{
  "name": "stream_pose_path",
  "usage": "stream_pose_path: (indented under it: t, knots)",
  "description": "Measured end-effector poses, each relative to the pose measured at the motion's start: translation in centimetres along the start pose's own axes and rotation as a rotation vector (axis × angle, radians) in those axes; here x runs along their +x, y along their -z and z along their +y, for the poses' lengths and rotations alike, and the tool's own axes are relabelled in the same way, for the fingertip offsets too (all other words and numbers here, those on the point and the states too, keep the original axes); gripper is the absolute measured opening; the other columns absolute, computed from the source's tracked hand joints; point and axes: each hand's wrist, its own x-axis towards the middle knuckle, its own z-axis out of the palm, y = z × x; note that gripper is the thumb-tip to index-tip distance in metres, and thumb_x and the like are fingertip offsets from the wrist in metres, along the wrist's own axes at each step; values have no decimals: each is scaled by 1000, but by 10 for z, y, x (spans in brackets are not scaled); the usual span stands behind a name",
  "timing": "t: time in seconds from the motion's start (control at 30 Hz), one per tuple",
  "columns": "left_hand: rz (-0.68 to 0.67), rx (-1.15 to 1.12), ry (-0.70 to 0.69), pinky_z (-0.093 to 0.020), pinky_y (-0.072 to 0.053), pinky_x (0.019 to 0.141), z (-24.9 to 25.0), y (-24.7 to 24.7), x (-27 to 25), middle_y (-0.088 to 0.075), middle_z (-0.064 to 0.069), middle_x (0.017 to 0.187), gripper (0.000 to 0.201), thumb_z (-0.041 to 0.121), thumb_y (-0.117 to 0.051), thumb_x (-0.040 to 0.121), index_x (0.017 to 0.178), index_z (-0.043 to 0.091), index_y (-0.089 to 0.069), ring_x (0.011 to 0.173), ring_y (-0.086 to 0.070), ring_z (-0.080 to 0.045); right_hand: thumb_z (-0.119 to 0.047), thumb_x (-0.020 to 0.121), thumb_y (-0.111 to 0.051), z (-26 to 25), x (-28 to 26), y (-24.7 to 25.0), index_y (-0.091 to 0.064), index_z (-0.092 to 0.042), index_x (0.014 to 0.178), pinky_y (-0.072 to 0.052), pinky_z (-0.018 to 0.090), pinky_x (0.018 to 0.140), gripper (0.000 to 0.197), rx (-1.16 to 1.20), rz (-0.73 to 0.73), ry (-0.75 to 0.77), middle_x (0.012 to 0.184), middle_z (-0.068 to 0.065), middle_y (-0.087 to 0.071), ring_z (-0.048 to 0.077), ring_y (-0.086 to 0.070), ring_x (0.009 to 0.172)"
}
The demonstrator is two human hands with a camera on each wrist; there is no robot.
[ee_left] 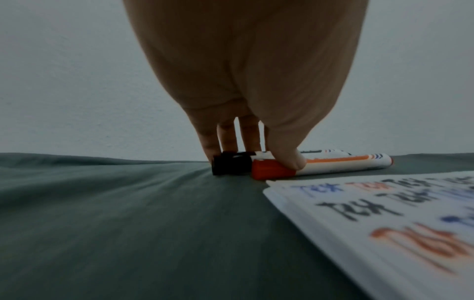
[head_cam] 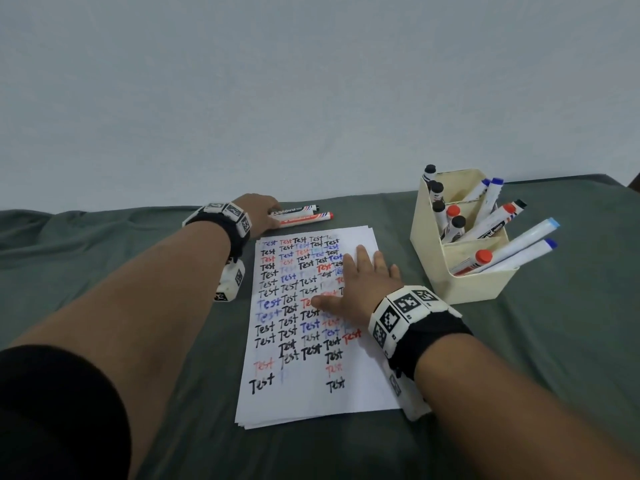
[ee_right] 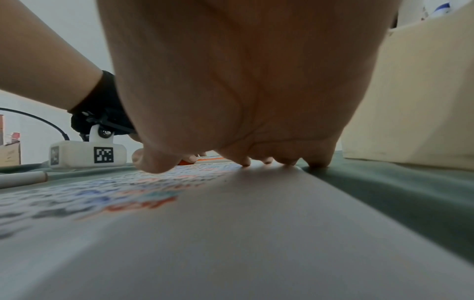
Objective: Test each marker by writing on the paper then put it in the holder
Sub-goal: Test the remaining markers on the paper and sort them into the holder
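Two markers lie side by side beyond the paper: a black-capped marker (head_cam: 298, 209) (ee_left: 231, 165) and a red-capped marker (head_cam: 308, 219) (ee_left: 320, 165). My left hand (head_cam: 268, 216) (ee_left: 256, 156) reaches down onto their cap ends. Its thumb tip presses on the red marker just past the cap, and its straight fingertips (ee_left: 227, 140) come down behind the black cap. My right hand (head_cam: 353, 275) (ee_right: 218, 158) lies flat with spread fingers on the white paper (head_cam: 311, 386) (ee_right: 231, 233), which is covered with "Test" in black, blue and red. The cream holder (head_cam: 464, 285) (ee_right: 410, 101) stands to the right.
The holder's compartments contain several markers with black, red and blue caps, some leaning out to the right. Everything rests on a wrinkled grey-green cloth (head_cam: 554, 341) (ee_left: 115, 223). A pale wall rises just behind. The paper is a small stack.
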Motion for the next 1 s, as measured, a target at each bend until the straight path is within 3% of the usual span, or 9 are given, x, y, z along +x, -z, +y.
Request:
stream_pose_path:
  t: [0.17, 0.33, 0.6, 0.67, 0.7, 0.77, 0.87, 0.93, 1.0]
  knots:
    - [39, 63, 22, -40, -51, 89, -3, -1, -2, -61, -7, 118, 45, 42, -64, 95, 131, 17, -57, 103, -59, -26, -90, 82, -38, -1, -1, 1, 7, -20, 163, 0, 57, 125, 117, 5, 9, -3, 170, 7, 20, 35, 17, 156]
    - [146, 91, 10, -33, -45, 70, 0, 0, -13, -59, -2, 96, 27, 38, -59, 97, 111, 15, -66, 88, -58, -22, -92, 79, -37, -1, -1, 1, 7, -21, 163, -1, 58, 125, 119, 13, 15, -5, 170, 6, 18, 35, 15, 156]
    - [237, -154, -291, -28, -41, 60, 25, -3, -74, -63, 6, 85, 25, 38, -53, 101, 117, 23, -65, 73, -59, -13, -65, 96, -50, 1, 1, 7, 14, -23, 161, -12, 61, 124, 101, 89, 332, 121, 170, 4, 16, 34, 5, 157]
    - [215, -169, -389, -31, -43, 67, 33, -5, -93, -65, 5, 90, 25, 38, -53, 101, 120, 26, -64, 78, -59, -15, -52, 102, -50, 1, 0, 11, -5, -23, 161, -20, 60, 121, 80, 77, 397, 170, 171, 5, -2, 35, -8, 156]
    - [211, -158, -422, -32, -43, 69, 36, -7, -101, -65, 5, 92, 25, 40, -52, 101, 121, 29, -64, 79, -59, -16, -45, 104, -48, 1, 0, 13, -25, -23, 156, -32, 57, 117, 61, 72, 411, 208, 164, 8, -25, 35, -27, 150]
    - [199, -115, -423, -28, -39, 64, 40, -9, -115, -66, 13, 88, 27, 49, -50, 100, 121, 38, -62, 78, -60, -13, -33, 106, -46, 0, -1, 18, -54, -23, 126, -53, 47, 91, 24, 93, 419, 259, 122, 4, -62, 27, -59, 110]
    - [184, -92, -240, -24, -40, 65, 36, -6, -125, -71, 17, 102, 58, 80, -49, 82, 132, 50, -51, 86, -65, -11, -22, 105, -52, 1, -3, 22, -60, -24, 106, -55, 38, 71, 9, 113, 411, 249, 92, -1, -63, 20, -61, 82]
    - [178, -242, -20, -30, -46, 80, 21, -2, -130, -61, 3, 137, 107, 86, -63, 64, 152, 42, -23, 110, -64, -21, -24, 105, -53, 5, -4, 23, -60, -23, 105, -53, 36, 69, 7, 129, 420, 228, 91, -1, -63, 18, -60, 78]
    - [158, -447, 97, -37, -47, 91, 4, -2, -140, -47, -10, 151, 132, 82, -74, 57, 154, 41, 7, 122, -58, -30, -27, 106, -51, 11, -4, 23, -57, -21, 103, -51, 35, 66, 9, 143, 440, 209, 86, -2, -61, 17, -58, 73]
